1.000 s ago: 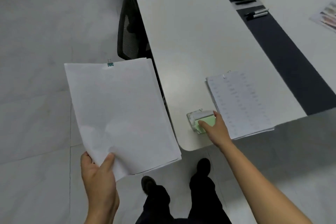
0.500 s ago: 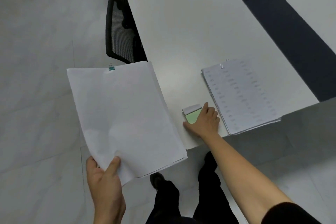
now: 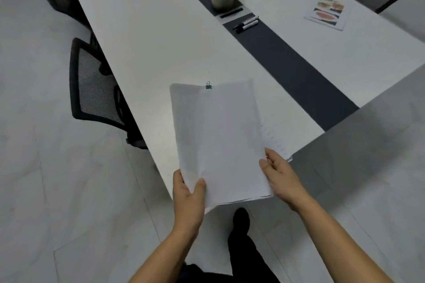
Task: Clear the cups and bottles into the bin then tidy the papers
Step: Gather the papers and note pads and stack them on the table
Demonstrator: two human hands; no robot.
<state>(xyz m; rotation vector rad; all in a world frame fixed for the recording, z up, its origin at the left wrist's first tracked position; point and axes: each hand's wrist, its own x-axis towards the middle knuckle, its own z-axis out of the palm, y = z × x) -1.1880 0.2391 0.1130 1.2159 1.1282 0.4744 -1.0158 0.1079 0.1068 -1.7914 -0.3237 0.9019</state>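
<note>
The left hand (image 3: 188,197) pinches the near corner of the clipped papers (image 3: 218,140), thumb on top, likely steering the stack onto the table (image 3: 161,53); the right hand (image 3: 279,172) lies slack-fingered against the opposite edge, grasping nothing, seemingly to square it. Just beyond that hand a sliver of printed sheets (image 3: 276,142) peeks out; the rest lies hidden beneath, and whether the stacks touch is unclear.

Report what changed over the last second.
The left hand swung the clipped paper stack from over the floor rightward over the table, above the printed sheets. The right hand left the green sticky-note pad, now out of sight, and came to the stack's right edge. Unchanged: the left grip on the stack's lower corner.
</note>
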